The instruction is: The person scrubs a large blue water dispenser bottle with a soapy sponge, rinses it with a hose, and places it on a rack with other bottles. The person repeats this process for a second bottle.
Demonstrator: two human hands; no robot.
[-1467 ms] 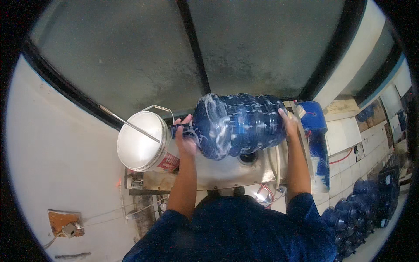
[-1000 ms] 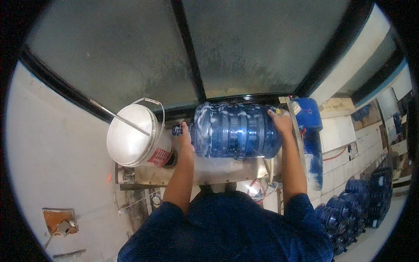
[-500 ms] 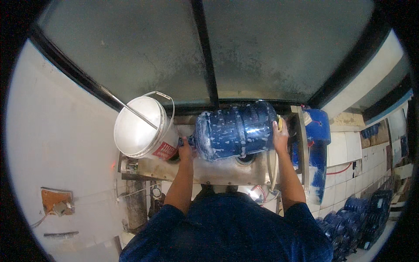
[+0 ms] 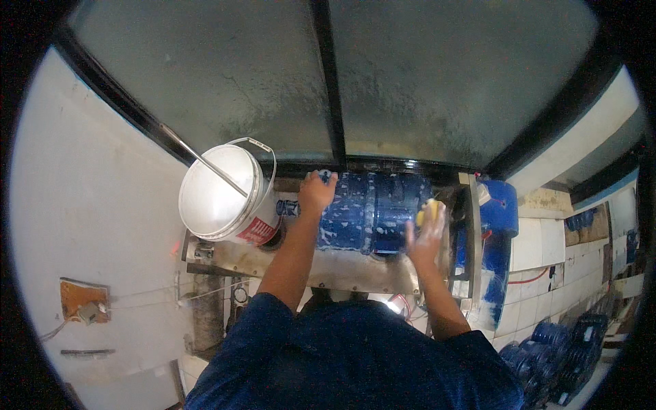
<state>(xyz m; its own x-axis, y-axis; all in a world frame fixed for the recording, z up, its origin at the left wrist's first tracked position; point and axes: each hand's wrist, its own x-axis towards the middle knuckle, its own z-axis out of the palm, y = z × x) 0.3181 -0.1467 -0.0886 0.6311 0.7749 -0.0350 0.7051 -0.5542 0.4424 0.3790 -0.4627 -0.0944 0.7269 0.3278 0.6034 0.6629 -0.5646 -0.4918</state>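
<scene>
A large blue water jug (image 4: pixel 372 215), flecked with white suds, lies on its side with its neck pointing left toward the bucket. My left hand (image 4: pixel 319 191) grips the jug's shoulder from above, fingers bent over its far side. At the jug's base end, my right hand (image 4: pixel 428 232) presses a yellow sponge (image 4: pixel 430 210) with its palm and fingers; the hand is a little blurred. Beneath the jug is a metal counter (image 4: pixel 342 270) with dark round openings, partly covered.
A white bucket (image 4: pixel 215 198) with a metal rod (image 4: pixel 205 160) across its top stands left of the jug. Dark-framed glass (image 4: pixel 424 82) rises behind the counter. A blue barrel (image 4: pixel 499 212) stands to the right, and several more blue jugs (image 4: pixel 547 355) sit at lower right.
My left hand has moved from the jug's neck up to its shoulder. The jug has turned and sits slightly lower. My right hand with the sponge has shifted down and left across the base.
</scene>
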